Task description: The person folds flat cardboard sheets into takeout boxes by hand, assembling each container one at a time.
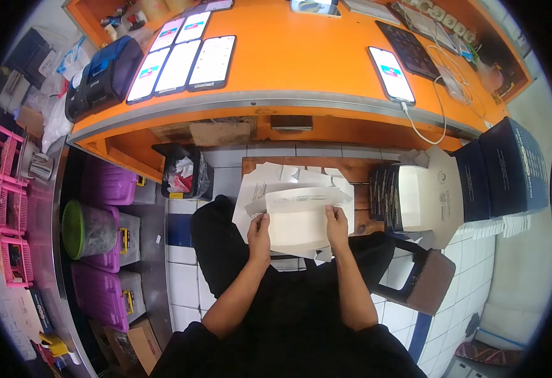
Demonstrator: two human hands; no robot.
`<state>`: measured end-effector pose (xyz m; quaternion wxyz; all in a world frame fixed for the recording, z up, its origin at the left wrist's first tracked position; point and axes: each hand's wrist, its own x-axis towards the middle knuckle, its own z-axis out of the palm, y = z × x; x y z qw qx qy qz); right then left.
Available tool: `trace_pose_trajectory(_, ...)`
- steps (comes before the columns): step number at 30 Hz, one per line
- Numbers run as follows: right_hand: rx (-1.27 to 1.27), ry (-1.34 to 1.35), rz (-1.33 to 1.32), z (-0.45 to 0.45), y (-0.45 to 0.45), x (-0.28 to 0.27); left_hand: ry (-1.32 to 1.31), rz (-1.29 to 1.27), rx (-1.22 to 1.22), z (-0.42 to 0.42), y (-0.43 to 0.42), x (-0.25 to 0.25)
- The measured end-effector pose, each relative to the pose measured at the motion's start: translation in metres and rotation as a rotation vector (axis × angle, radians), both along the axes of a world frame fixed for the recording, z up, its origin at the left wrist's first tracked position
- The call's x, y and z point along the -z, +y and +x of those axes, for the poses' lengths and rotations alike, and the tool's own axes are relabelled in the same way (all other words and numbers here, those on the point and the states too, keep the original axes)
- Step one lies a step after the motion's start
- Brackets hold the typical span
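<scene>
A partly folded white cardboard box (pixel 298 228) is held above my lap, its inner side facing up and its side panels raised. My left hand (pixel 259 239) grips its left side, thumb on top. On the opposite side, my right hand (pixel 337 230) pinches the right wall. Beneath the box lies a pile of flat printed box blanks (pixel 269 174), spread over a low wooden table (pixel 361 189). To the right of the pile, a row of dark-blue folded boxes (pixel 383 195) stands beside an open white-lined box (pixel 414 198).
An orange counter (pixel 288 57) ahead holds several lit phones (pixel 213 63), a black printer (pixel 106 79) and a charging phone (pixel 391 74). A small bin (pixel 187 173) stands below. Purple-lidded tubs (pixel 102 293) line the left; a brown stool (pixel 430 283) sits right, near stacked blue boxes (pixel 512 167).
</scene>
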<state>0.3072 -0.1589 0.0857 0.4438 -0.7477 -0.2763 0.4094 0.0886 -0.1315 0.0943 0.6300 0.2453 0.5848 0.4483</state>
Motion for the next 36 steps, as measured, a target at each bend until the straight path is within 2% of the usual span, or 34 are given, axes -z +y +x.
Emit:
trace_pose_trajectory(1, -0.001, -0.001, 0.000, 0.002, -0.004, -0.004, -0.001, 0.000, -0.001, -0.003, 0.000, 0.003)
trace_pose_trajectory(3, -0.107, 0.346, 0.114, 0.011, -0.012, -0.020, -0.222, -0.046, -0.048, -0.013, 0.006, 0.009)
trace_pose_trajectory(4, -0.233, 0.424, 0.133, 0.018, -0.020, -0.042, -0.429, 0.001, 0.038, -0.026, 0.009, 0.014)
trace_pose_trajectory(5, -0.437, 0.137, 0.227, 0.020, -0.029, -0.059, -0.414, -0.040, 0.011, -0.031, 0.012, -0.020)
trace_pose_trajectory(6, -0.635, -0.149, 0.314, 0.020, -0.038, -0.078, -0.488, -0.070, 0.107, -0.046, 0.014, -0.030)
trace_pose_trajectory(7, -0.778, -0.271, 0.242, 0.017, -0.040, -0.107, -0.564, -0.094, 0.205, -0.060, 0.016, -0.034)
trace_pose_trajectory(9, -0.877, -0.654, 0.174, -0.007, -0.042, -0.154, -0.592, -0.166, 0.241, -0.071, 0.015, -0.038)
trace_pose_trajectory(11, -0.848, -0.618, 0.227, -0.026, -0.043, -0.163, -0.624, -0.214, 0.284, -0.070, 0.014, -0.040)
trace_pose_trajectory(14, -0.793, -0.556, 0.281, -0.033, -0.046, -0.168, -0.507, -0.247, 0.286, -0.066, 0.014, -0.039)
trace_pose_trajectory(16, -0.768, -0.526, 0.278, -0.035, -0.046, -0.170, 0.157, -0.135, 0.302, -0.067, 0.020, -0.043)
trace_pose_trajectory(17, -0.792, -0.634, 0.297, -0.034, -0.046, -0.172, 0.158, -0.144, 0.303, -0.069, 0.019, -0.044)
trace_pose_trajectory(18, -0.818, -0.742, 0.315, -0.034, -0.047, -0.174, 0.199, 0.013, 0.370, -0.066, 0.019, -0.066)
trace_pose_trajectory(19, -0.822, -0.736, 0.307, -0.035, -0.047, -0.176, 0.238, 0.171, 0.435, -0.062, 0.019, -0.092)
trace_pose_trajectory(20, -0.865, -0.764, 0.282, -0.036, -0.048, -0.179, 0.090, 0.163, 0.506, -0.050, 0.014, -0.127)
trace_pose_trajectory(21, -0.908, -0.795, 0.262, -0.038, -0.047, -0.182, 0.090, 0.159, 0.503, -0.041, 0.009, -0.140)
trace_pose_trajectory(23, -0.913, -0.776, 0.280, -0.041, -0.048, -0.187, 0.031, 0.293, 0.671, -0.027, 0.003, -0.156)
trace_pose_trajectory(24, -0.912, -0.760, 0.295, -0.042, -0.047, -0.189, 0.203, 0.395, 0.692, -0.022, 0.003, -0.160)
trace_pose_trajectory(31, -0.875, -0.752, 0.304, -0.042, -0.057, -0.185, 0.363, 0.388, 0.742, -0.015, -0.005, -0.164)
trace_pose_trajectory(36, -0.885, -0.819, 0.319, -0.041, -0.057, -0.195, 0.126, 0.339, 0.760, -0.019, -0.010, -0.170)
